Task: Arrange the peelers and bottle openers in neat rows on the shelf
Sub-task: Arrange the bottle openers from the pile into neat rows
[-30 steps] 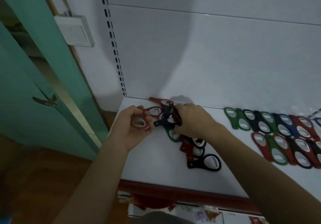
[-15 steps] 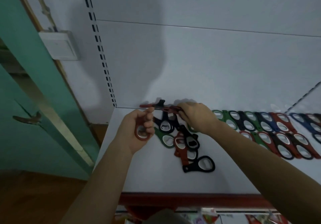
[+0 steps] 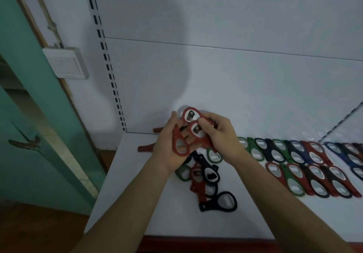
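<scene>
My left hand [image 3: 167,146] holds a red bottle opener [image 3: 179,144] in its palm, loop end down. My right hand [image 3: 222,134] pinches two more red openers [image 3: 193,121], raised above the shelf and touching the left hand's one. Under both hands a loose heap of openers [image 3: 204,174] in black, red and green lies on the white shelf [image 3: 137,203], with a black opener [image 3: 220,201] nearest the front. Two neat rows of openers [image 3: 306,164] in green, black, blue and red stretch to the right.
Two red handles [image 3: 145,147] lie on the shelf left of my hands. A slotted upright [image 3: 106,60] runs up the white back panel. A green door [image 3: 29,115] and a wall switch [image 3: 66,64] stand to the left. A dark red strip [image 3: 216,243] edges the shelf front.
My right hand lifted red openers from the back of the shelf and brought them against the one in my left hand. The view shifted slightly left.
</scene>
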A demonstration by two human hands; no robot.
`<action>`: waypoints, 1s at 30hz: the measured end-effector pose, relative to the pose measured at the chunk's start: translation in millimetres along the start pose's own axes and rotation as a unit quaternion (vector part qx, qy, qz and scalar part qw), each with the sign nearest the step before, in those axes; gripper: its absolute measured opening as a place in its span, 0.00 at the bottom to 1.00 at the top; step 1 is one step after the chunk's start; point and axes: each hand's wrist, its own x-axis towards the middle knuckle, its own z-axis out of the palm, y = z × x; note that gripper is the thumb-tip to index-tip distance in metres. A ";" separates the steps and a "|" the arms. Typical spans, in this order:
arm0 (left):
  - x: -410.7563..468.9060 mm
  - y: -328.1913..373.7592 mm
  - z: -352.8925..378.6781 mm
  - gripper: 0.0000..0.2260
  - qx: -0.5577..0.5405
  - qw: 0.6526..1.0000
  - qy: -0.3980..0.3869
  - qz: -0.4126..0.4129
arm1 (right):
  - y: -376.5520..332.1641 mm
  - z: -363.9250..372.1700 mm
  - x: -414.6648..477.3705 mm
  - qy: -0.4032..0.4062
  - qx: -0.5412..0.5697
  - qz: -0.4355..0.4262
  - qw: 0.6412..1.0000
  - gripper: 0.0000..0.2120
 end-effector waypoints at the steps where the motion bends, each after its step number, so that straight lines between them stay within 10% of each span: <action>1: 0.3 -4.9 3.7 0.25 -0.013 1.000 -0.008 -0.002 | 2.4 8.8 -2.5 0.027 -0.026 -0.008 0.999 0.09; 6: 1.7 -16.9 9.3 0.18 -0.021 0.998 0.053 -0.018 | 23.9 43.7 -14.8 0.139 -0.376 -0.085 0.912 0.13; 14: 1.4 1.2 -12.6 0.11 -0.026 0.983 0.180 -0.011 | 26.6 3.5 11.6 0.077 -0.314 -0.064 0.944 0.11; 19: -4.4 18.1 -23.3 0.08 -0.057 0.986 0.155 0.011 | 50.0 -0.7 14.5 -0.102 -0.513 0.049 0.851 0.22; 27: -18.0 23.6 -31.9 0.08 -0.019 0.997 0.076 -0.022 | 65.1 8.2 14.2 -0.073 -0.558 -0.069 0.824 0.13; 30: -14.3 20.5 -37.8 0.05 -0.004 0.987 0.158 0.016 | 54.1 2.4 11.5 -0.039 -0.472 -0.114 0.873 0.10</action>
